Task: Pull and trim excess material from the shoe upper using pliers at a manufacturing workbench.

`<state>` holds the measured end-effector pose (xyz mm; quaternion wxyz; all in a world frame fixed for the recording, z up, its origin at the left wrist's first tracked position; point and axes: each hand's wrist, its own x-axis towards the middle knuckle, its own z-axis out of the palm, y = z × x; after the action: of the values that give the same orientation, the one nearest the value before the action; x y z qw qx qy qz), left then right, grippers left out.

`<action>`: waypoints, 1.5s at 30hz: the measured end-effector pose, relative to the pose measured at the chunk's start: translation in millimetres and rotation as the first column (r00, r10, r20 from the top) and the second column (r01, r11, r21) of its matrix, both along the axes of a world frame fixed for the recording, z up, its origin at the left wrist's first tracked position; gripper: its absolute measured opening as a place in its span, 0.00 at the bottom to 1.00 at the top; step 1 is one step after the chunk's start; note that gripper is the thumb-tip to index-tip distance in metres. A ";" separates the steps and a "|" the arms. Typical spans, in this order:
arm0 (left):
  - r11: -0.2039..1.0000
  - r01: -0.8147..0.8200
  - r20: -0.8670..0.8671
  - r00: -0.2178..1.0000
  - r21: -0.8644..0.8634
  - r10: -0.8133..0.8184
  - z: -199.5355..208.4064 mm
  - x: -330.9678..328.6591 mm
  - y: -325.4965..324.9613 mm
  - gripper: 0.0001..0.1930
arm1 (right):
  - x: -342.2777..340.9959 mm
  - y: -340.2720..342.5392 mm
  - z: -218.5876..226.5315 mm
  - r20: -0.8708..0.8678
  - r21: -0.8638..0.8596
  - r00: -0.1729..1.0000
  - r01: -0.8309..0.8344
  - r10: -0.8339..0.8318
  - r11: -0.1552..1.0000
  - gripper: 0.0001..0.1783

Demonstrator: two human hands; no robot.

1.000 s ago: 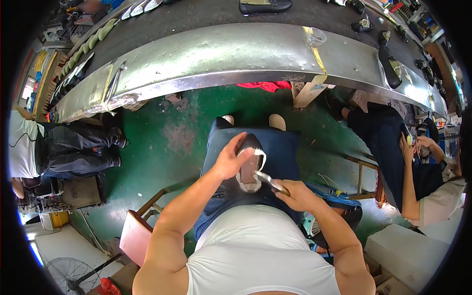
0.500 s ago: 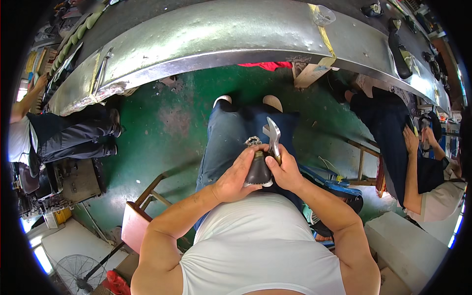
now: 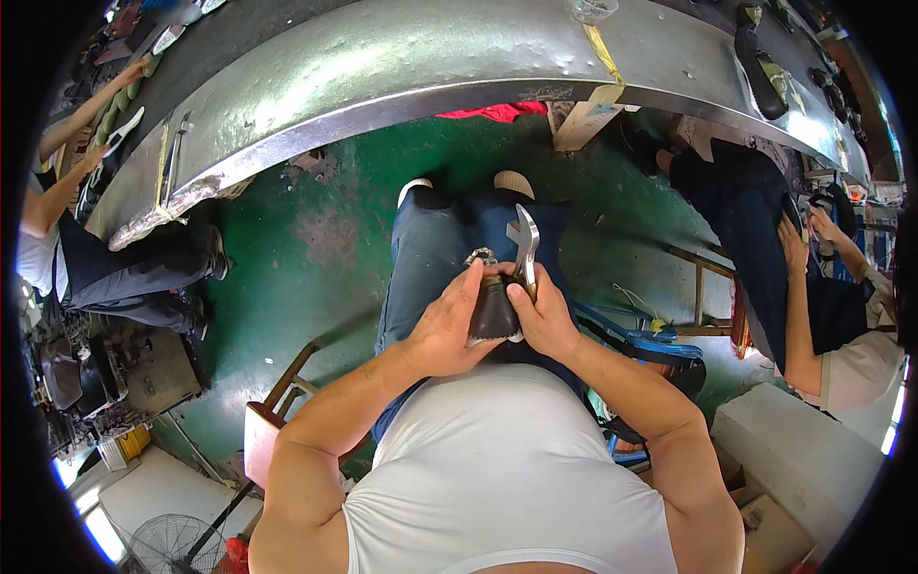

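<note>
Above my lap, my left hand is wrapped round the left side of a dark brown leather shoe with a pale, jagged lower edge. A crinkled, light-coloured rim shows at its far end. My right hand presses against the shoe's right side, thumb on the leather. The same hand holds a pair of steel pincers, the curved metal head pointing up and away from me. Its handles are mostly hidden in my palm, and I cannot tell whether the jaws touch the shoe.
A metal-topped bench curves across ahead, bearing a clear plastic cup and a dark shoe. A wooden stool stands left, a blue-framed chair right. Co-workers sit on both sides; a fan is at lower left.
The view has shifted slightly, and my hands with shoe and pincers appear a little higher. At far left, a co-worker's arms now reach over the bench, holding a pale, flat, long piece.
</note>
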<state>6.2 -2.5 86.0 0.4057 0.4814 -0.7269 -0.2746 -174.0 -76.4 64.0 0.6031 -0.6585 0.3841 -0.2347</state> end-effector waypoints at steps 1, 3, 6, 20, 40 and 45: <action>1.000 -0.008 -0.019 1.000 0.023 0.008 4.1 0.6 -1.1 0.61 | -0.1 -1.2 0.5 0.004 -0.002 1.000 -0.001 0.001 1.000 0.19; 0.999 -0.016 -0.032 0.999 0.041 0.017 7.6 1.5 0.8 0.61 | -2.2 -4.1 1.9 -0.125 0.012 0.991 0.038 -0.036 0.999 0.19; 0.997 -0.075 -0.079 0.994 -0.011 0.074 12.3 4.6 0.3 0.62 | -6.8 -2.7 -11.0 -0.203 0.279 0.965 0.218 -0.164 0.935 0.21; 0.951 -0.185 0.142 0.964 -0.250 0.225 8.9 6.7 21.4 0.67 | 23.4 -51.2 -22.5 0.648 0.685 0.753 -0.513 -0.111 0.518 0.30; 0.921 -0.377 0.088 0.925 0.098 0.369 43.7 1.6 37.2 0.24 | 45.3 -22.8 -40.2 0.613 0.719 0.780 -0.484 -0.127 0.498 0.35; 0.938 -0.333 0.316 0.904 0.095 0.289 32.8 -4.5 35.4 0.07 | 48.5 -13.1 -65.0 0.538 0.778 0.825 -0.407 -0.174 0.478 0.33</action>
<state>1.7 32.8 118.7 0.2938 0.6556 -0.6710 -0.1832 -125.5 -89.4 -1.0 0.9490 -0.1888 0.2093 -0.1415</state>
